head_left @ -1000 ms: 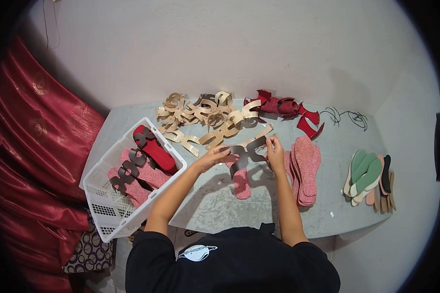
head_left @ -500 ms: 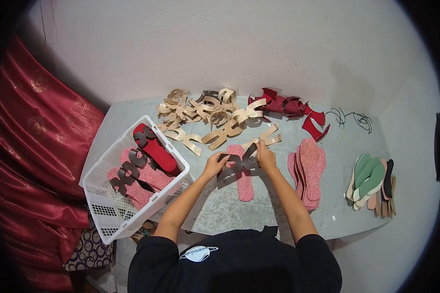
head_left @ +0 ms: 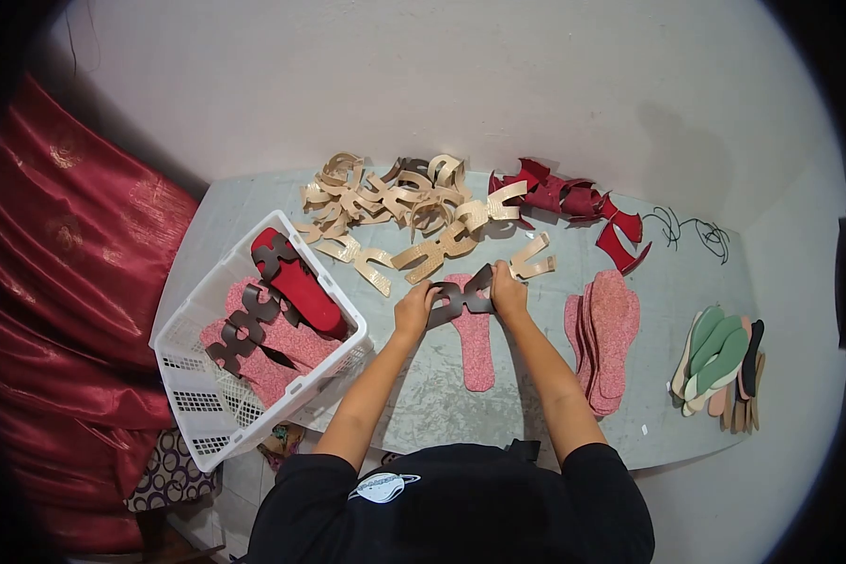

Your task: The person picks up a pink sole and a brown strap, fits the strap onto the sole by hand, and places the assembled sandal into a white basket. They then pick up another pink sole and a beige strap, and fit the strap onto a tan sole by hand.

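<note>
Between my two hands is a dark brown sandal strap (head_left: 457, 301), cut in a crossed shape, stretched over the upper end of a pink speckled sole (head_left: 477, 352). My left hand (head_left: 415, 307) is closed on the strap's left ends, while my right hand (head_left: 509, 293) pinches its right ends. The sole lies flat on the table, its top partly hidden by the strap. Just beyond my right hand rests a loose beige strap (head_left: 534, 257). A stack of similar pink soles (head_left: 614, 329) lies right of my right forearm.
On the left stands a white plastic basket (head_left: 244, 434) holding pink soles, brown straps and a red sandal (head_left: 308, 299). Beige straps (head_left: 385, 202) and red straps (head_left: 564, 193) are heaped along the back. Green insoles (head_left: 717, 348) and black cord (head_left: 691, 230) lie at the right.
My hands have spread the brown strap over the sole's upper part, and my left hand's grip has turned more closed. The whole view has shifted slightly.
</note>
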`<act>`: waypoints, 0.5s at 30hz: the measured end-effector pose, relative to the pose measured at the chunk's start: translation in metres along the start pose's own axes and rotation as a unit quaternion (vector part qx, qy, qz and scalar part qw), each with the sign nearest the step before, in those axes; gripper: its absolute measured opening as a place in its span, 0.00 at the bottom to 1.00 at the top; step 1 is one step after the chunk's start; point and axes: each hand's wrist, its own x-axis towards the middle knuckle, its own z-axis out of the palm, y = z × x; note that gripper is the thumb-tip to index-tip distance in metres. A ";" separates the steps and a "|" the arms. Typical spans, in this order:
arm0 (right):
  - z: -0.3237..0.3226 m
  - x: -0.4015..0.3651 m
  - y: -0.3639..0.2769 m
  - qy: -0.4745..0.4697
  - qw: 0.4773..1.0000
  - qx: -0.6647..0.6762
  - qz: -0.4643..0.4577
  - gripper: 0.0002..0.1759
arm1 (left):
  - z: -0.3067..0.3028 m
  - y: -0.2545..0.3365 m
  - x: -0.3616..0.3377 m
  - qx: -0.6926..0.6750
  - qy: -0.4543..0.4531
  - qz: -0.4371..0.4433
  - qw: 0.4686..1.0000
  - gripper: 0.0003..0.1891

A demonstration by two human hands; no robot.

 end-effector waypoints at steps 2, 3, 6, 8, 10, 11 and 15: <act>0.004 0.000 0.001 0.020 1.000 -0.005 0.009 0.11 | 0.005 -0.006 0.000 0.004 0.008 0.013 1.000 0.12; 0.007 -0.002 0.001 0.017 1.000 -0.006 0.011 0.11 | 0.005 -0.008 -0.001 0.019 0.006 0.016 1.000 0.12; 0.011 -0.005 0.001 0.002 0.998 -0.036 0.042 0.11 | 0.007 -0.008 -0.003 0.052 -0.003 0.013 0.999 0.12; 0.012 -0.006 0.001 0.027 0.999 -0.016 0.035 0.10 | 0.006 -0.006 -0.004 0.071 -0.011 0.006 0.997 0.12; 0.012 -0.008 0.000 0.023 0.998 -0.034 0.038 0.11 | 0.007 -0.006 -0.003 0.064 0.000 0.012 0.998 0.13; 0.011 -0.008 0.001 0.020 0.998 -0.053 0.040 0.11 | 0.008 -0.007 -0.002 0.064 0.000 0.010 0.998 0.13; 0.007 -0.012 -0.001 0.038 0.996 -0.049 0.062 0.11 | 0.007 -0.012 -0.001 0.060 0.019 0.015 0.998 0.15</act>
